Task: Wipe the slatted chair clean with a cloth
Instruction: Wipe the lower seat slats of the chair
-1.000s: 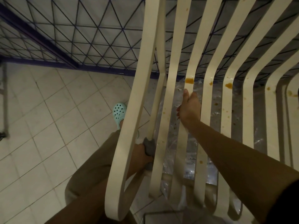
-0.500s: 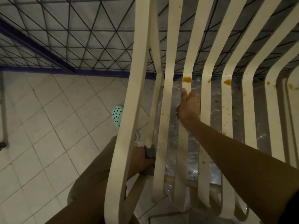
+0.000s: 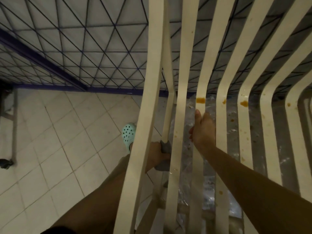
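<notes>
A cream slatted chair (image 3: 221, 115) fills the right half of the view, its slats spotted with orange-brown stains (image 3: 200, 99). My right hand (image 3: 203, 130) grips one slat from above, just below the largest stain. My left hand (image 3: 156, 153) is partly hidden behind the wide outer slat and holds a grey cloth (image 3: 164, 147) wrapped round a thin slat on the chair's left side.
Clear plastic sheeting (image 3: 209, 188) lies on the floor under the chair. A blue wire-mesh fence (image 3: 87, 53) runs along the far side. A foot in a mint clog (image 3: 129, 132) stands on pale floor tiles (image 3: 55, 149). A dark metal leg (image 3: 14, 132) stands far left.
The view has shifted slightly. My left hand with the cloth has crept a little up the thin slat. My right hand keeps its hold on the same slat.
</notes>
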`<state>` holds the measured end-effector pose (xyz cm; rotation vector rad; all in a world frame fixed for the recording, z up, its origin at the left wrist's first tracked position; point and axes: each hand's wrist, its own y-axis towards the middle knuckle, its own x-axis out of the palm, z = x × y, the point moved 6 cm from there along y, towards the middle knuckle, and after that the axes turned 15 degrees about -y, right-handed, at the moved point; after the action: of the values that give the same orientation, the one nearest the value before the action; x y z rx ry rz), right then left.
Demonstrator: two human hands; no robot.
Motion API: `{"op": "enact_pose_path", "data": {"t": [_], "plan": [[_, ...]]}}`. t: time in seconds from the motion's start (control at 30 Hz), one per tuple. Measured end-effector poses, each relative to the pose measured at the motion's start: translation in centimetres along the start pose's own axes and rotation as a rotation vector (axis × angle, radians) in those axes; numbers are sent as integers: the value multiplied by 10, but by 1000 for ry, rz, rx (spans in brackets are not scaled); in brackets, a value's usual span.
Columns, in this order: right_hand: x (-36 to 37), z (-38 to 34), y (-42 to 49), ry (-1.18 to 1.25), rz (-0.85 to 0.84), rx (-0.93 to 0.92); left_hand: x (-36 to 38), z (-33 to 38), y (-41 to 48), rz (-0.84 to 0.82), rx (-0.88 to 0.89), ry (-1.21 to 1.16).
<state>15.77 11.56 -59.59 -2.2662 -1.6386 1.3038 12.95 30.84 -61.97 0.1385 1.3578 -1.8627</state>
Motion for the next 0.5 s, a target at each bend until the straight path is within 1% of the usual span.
{"op": "enact_pose_path", "data": {"t": [0.1,0.23,0.43,0.5], "plan": [[1,-1,-1,11,11,-19,-20,17,18,62,-24,-21],[3,1,0,-22,38,2,-42,45,51,116,12,-101],[1,2,0,-18,67,-16,-65,81,90,123,42,-37],[1,3,-1,-40,79,-41,-71,86,101,147,48,-71]]}}
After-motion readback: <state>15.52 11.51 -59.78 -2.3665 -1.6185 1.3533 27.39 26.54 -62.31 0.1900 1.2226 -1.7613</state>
